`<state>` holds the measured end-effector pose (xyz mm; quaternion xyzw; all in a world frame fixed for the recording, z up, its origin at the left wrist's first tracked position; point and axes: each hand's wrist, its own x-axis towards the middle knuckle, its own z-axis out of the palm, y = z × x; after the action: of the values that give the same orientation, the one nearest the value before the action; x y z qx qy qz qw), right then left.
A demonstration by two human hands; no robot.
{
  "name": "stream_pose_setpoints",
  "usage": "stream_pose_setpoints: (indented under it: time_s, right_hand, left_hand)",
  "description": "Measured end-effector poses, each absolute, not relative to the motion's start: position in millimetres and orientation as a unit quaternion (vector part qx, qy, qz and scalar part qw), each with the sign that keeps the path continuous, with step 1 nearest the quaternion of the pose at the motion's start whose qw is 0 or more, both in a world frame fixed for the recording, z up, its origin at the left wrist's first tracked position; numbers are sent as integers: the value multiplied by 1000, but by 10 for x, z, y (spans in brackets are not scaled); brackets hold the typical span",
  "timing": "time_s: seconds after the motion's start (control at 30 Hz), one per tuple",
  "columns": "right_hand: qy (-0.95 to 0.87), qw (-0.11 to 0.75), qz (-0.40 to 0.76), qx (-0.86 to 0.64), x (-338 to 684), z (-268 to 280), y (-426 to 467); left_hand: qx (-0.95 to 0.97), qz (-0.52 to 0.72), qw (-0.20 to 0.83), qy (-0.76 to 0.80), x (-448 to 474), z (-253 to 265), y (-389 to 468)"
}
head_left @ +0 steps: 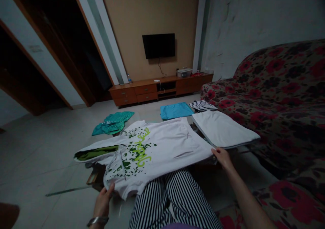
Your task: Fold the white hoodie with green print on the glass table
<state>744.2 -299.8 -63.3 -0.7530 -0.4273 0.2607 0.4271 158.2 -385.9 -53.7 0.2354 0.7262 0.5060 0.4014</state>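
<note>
A white hooded short-sleeved top [167, 137] with green splatter print and lettering lies spread out in front of me, its green-lined hood pointing left. My left hand [103, 200], wearing a metal bracelet, pinches the fabric near the shoulder on the near left side. At the near right corner of the hem, my right hand [221, 156] has its fingers closed on the edge. Just beyond that hand sits a folded white cloth [225, 129]. The surface under the top is mostly hidden.
Farther back are a folded blue cloth [176, 111], a striped folded garment [202, 105] and a crumpled teal garment [114, 122]. A flowered sofa [274, 90] runs along the right. A wooden TV cabinet [147, 95] stands against the far wall under a television [159, 46].
</note>
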Motion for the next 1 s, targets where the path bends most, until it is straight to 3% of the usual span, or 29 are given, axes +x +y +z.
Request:
stream_pose_setpoints:
  time_s: [0.13,0.27,0.4,0.53,0.63,0.77,0.87,1.0]
  right_hand:
    - [-386,455,351,-721,7374,-630,-3107]
    - [-379,472,331,-724,7446,-674,-3247]
    - [-504,344,167,-775,7648,-770,-3323]
    - [-652,271,7,-708,7410,-641,-3189]
    - [-706,294,54,-642,6761,-405,-3004]
    - [-783,291,169,-524,5523,-120,-2655]
    - [-840,239,233,-428,4527,30,-2382]
    - [-926,137,180,-302,3393,156,-2151]
  left_hand:
    - [268,550,342,713,1607,-228,-3889]
    - [248,575,379,681,1755,-86,-3960]
    - [309,468,459,689,1778,-225,-4109]
    - [333,407,422,738,1686,-361,-4233]
    - [344,387,403,754,1599,-284,-4285]
    - [417,337,490,687,1518,43,-4359]
    - [457,304,528,649,1514,288,-4425]
    - [508,280,516,630,1703,422,-4464]
